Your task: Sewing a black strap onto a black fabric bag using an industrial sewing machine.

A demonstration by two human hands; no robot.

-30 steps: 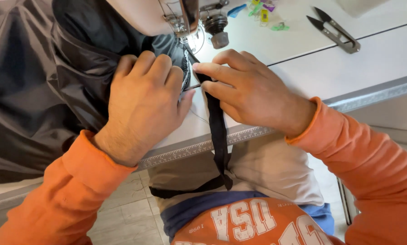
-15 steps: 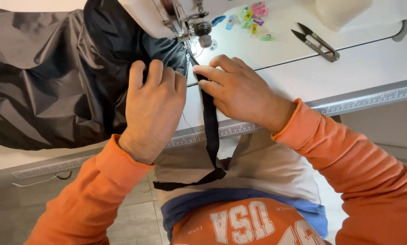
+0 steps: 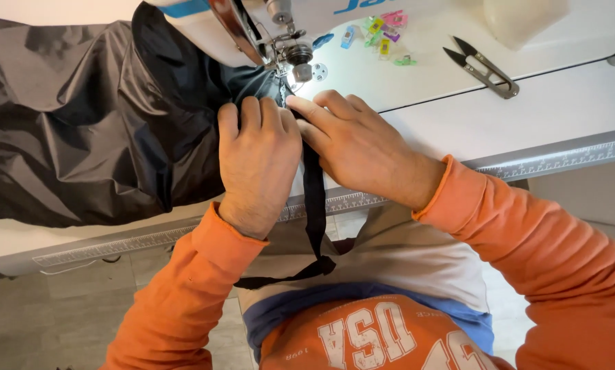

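Lying near scattered clips (image 3: 383, 34): thread snips (image 3: 482, 66).

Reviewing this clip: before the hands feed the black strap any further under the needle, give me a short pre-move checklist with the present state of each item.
1. Left hand flat on the black fabric beside the presser foot: ok.
2. Right hand fingertips on the black strap, pointing at the foot: ok.
3. Fingers apart from the needle: cannot tell, the fingertips are very near the foot.
4. Strap running straight from the foot to the table edge: ok; its tail hangs loose over the lap.
5. Thread snips and coloured clips lying away from the feed path: ok.
6. Seam alignment under the foot: cannot tell, hidden by the hands.
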